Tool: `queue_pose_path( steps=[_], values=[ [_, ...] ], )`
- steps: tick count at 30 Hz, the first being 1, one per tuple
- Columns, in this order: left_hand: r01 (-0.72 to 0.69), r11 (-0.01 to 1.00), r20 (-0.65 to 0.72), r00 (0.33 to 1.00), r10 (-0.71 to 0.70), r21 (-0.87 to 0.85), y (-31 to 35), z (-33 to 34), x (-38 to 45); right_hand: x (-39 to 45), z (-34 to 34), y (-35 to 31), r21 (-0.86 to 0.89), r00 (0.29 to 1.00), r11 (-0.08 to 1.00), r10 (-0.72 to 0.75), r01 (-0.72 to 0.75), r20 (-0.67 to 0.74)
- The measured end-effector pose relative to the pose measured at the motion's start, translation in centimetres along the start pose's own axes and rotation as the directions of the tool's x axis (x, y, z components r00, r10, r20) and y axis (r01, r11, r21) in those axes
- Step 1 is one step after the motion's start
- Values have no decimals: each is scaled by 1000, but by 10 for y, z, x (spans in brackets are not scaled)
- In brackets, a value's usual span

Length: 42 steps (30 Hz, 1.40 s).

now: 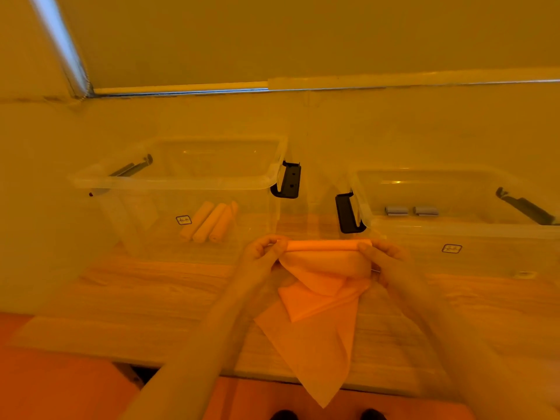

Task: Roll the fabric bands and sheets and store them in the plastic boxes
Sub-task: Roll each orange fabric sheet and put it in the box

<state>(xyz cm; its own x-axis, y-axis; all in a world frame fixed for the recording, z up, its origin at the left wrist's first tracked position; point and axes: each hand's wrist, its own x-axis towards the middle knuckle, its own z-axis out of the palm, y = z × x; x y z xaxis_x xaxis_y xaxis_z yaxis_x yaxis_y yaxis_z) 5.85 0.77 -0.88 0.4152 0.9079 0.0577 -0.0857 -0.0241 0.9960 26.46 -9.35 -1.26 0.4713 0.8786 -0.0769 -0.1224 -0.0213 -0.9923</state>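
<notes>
Fabric sheet (318, 301): orange, partly rolled along its top edge, held up above the table, the loose rest hanging to a point past the table's near edge.
Left plastic box (178, 180): clear, open, upright, black latch on each end.
Rolled sheets (209, 221): three orange rolls lying side by side in the left box.
Right plastic box (454, 231): clear, open, black latches.
Rolled bands (410, 211): two small grey rolls in the right box, end to end.
</notes>
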Motion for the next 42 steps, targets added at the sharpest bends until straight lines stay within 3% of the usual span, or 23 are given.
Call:
queue_pose_path(
  steps=[3, 6, 10, 13, 17, 23, 26, 30, 42],
  values=[
    [-73, 988, 27, 997, 70, 139, 20, -3, 0, -10, 2, -19, 10, 999, 1000, 1, -2, 36],
    [-81, 984, 33, 996, 77, 158, 40, 0, -6, -23, 6, -44, 20, 997, 997, -73, 73, -2],
    [-68, 998, 13, 998, 68, 2, 71, 11, -14, -37, 7, -79, 19, 983, 985, -170, 171, -66],
    [-86, 980, 6, 996, 89, -180, 92, 16, -18, -44, 6, -103, 85, 985, 981, -175, 175, -16],
    [-90, 978, -16, 996, 88, -189, 99, 18, -19, -46, 2, -116, 67, 984, 985, -166, 161, 63],
    [132, 991, 23, 991, -132, 20, 56, 12, -12, -33, -5, -72, -105, 999, 994, -29, 31, 28],
    [118, 972, 28, 992, -126, 204, 30, 7, -13, -26, -9, -40, -143, 995, 988, 65, -53, 81],
    [74, 996, 48, 996, -76, 42, 3, 5, -15, -17, -8, -13, -103, 995, 992, 83, -77, 55],
    [89, 996, -12, 996, -89, -25, -24, 6, 1, -3, 1, 20, 80, 997, 997, 25, -19, -70]
  ],
)
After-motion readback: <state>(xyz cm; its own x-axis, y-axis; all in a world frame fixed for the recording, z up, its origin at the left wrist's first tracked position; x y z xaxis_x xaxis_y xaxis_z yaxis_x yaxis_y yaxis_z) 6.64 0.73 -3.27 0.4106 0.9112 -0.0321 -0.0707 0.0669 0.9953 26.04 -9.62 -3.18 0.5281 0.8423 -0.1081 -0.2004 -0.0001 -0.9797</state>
